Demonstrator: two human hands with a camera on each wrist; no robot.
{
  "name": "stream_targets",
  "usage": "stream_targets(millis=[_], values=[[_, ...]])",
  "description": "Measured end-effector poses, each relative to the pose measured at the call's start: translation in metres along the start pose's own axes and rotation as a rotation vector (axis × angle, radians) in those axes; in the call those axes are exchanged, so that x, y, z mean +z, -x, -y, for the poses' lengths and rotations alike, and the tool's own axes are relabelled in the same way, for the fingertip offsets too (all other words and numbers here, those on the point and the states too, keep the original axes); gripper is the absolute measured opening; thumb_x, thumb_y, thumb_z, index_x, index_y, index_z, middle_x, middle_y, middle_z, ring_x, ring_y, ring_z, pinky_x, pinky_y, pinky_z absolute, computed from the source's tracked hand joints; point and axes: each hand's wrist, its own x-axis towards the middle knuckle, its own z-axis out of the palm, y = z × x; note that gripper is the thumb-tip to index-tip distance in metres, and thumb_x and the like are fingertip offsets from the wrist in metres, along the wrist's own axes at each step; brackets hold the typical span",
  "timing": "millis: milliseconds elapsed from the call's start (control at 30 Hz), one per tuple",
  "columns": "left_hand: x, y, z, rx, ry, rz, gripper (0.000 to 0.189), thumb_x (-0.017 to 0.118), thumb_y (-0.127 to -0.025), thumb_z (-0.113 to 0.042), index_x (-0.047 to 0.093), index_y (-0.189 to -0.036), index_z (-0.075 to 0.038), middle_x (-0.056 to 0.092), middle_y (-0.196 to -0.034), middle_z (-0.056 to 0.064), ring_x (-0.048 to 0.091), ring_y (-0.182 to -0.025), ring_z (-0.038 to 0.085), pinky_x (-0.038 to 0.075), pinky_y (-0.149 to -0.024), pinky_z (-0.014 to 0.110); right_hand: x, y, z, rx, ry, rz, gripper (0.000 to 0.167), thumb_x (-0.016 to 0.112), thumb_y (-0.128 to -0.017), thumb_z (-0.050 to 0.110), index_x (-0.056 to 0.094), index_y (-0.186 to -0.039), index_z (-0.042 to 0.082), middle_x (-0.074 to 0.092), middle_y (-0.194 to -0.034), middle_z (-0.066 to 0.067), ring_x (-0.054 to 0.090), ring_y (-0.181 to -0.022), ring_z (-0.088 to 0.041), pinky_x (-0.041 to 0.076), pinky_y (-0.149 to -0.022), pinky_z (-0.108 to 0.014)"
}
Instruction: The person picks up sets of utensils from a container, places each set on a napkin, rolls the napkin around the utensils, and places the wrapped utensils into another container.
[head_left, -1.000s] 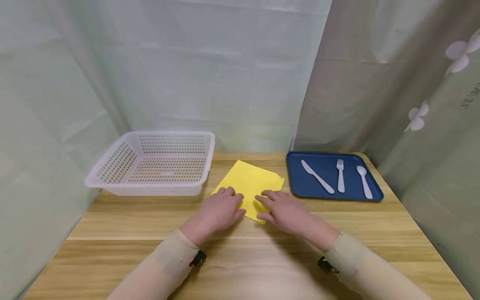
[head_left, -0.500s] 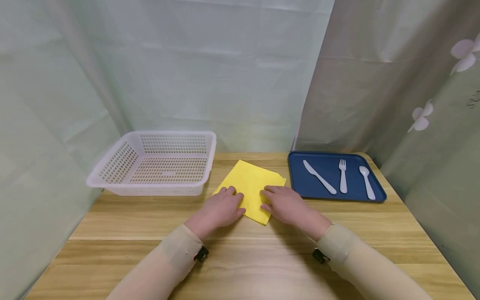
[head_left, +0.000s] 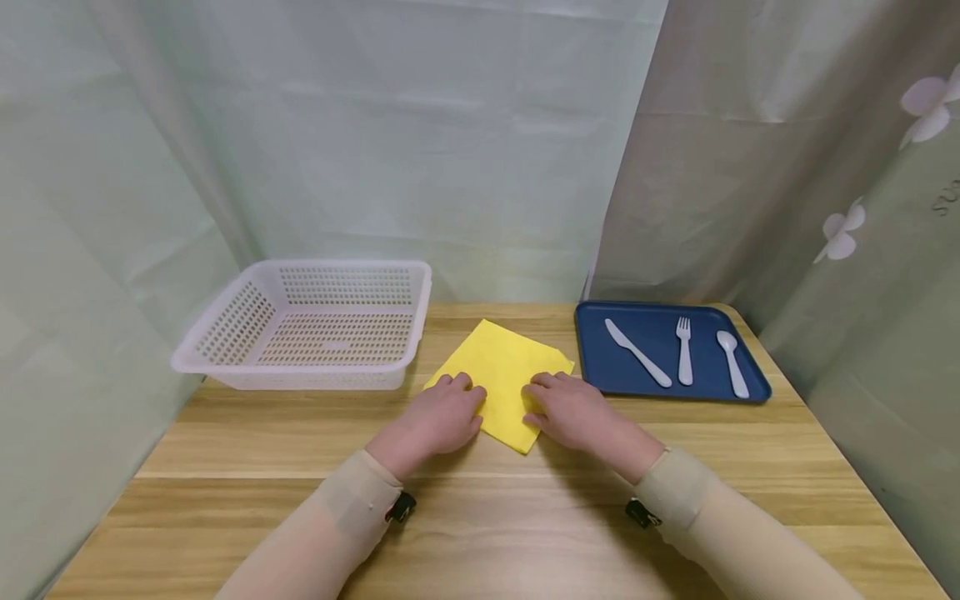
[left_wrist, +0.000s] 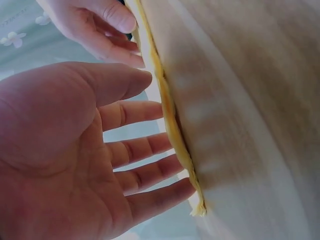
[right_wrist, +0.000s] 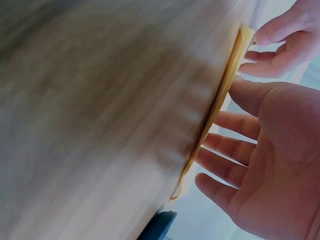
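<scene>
A folded yellow cloth (head_left: 504, 363) lies flat on the wooden table, turned so that one corner points toward me. On its left part rest the fingertips of my left hand (head_left: 441, 417). My right hand (head_left: 573, 410) touches the right part in the same way. In the left wrist view, the fingers of my left hand (left_wrist: 75, 145) reach out and meet the cloth's layered edge (left_wrist: 172, 125). The right wrist view shows my right hand (right_wrist: 272, 155) with spread fingers, its thumb at the cloth's edge (right_wrist: 220, 97). Neither hand grips the cloth.
At the back left stands a white perforated plastic basket (head_left: 292, 369). A blue tray (head_left: 600, 367) at the back right holds a white knife (head_left: 637, 353), fork (head_left: 684, 352) and spoon (head_left: 732, 363). Curtains (head_left: 420, 150) hang behind and along both sides.
The cloth has turned slightly clockwise under my hands. My right hand has moved a little forward, and its thumb has drawn closer to its fingers. My left hand stays nearly in place.
</scene>
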Motion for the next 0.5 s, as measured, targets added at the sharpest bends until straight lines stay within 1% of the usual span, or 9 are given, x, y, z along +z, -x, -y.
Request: stream_targets(millis=[200, 433, 500], values=[[0.001, 0.002, 0.002, 0.012, 0.015, 0.002, 0.031, 0.068, -0.108, -0.02, 0.071, -0.136, -0.007, 0.062, -0.135, 0.016, 0.058, -0.116, 0.037, 0.054, -0.099, 0.051, -0.004, 0.004, 0.002, -0.011, -0.017, 0.017, 0.04, 0.079, -0.104, 0.035, 0.074, -0.135, 0.009, 0.069, -0.138, -0.013, 0.066, -0.12, -0.035, 0.057, -0.102, -0.048], [0.0, 0.008, -0.002, 0.016, -0.004, 0.026, 0.032, 0.064, -0.109, -0.018, 0.069, -0.139, -0.007, 0.061, -0.137, 0.016, 0.058, -0.116, 0.037, 0.055, -0.098, 0.052, -0.008, 0.012, 0.005, -0.011, -0.063, 0.029, 0.039, 0.078, -0.105, 0.032, 0.074, -0.135, 0.009, 0.069, -0.137, -0.014, 0.066, -0.122, -0.036, 0.056, -0.104, -0.05], [0.0, 0.01, -0.003, 0.026, -0.006, 0.021, 0.03, 0.065, -0.108, -0.017, 0.07, -0.135, -0.007, 0.061, -0.134, 0.016, 0.058, -0.113, 0.036, 0.055, -0.096, 0.051, -0.009, 0.015, 0.006, -0.004, -0.068, 0.034, 0.038, 0.078, -0.105, 0.032, 0.074, -0.135, 0.009, 0.069, -0.136, -0.013, 0.065, -0.122, -0.035, 0.055, -0.104, -0.05]])
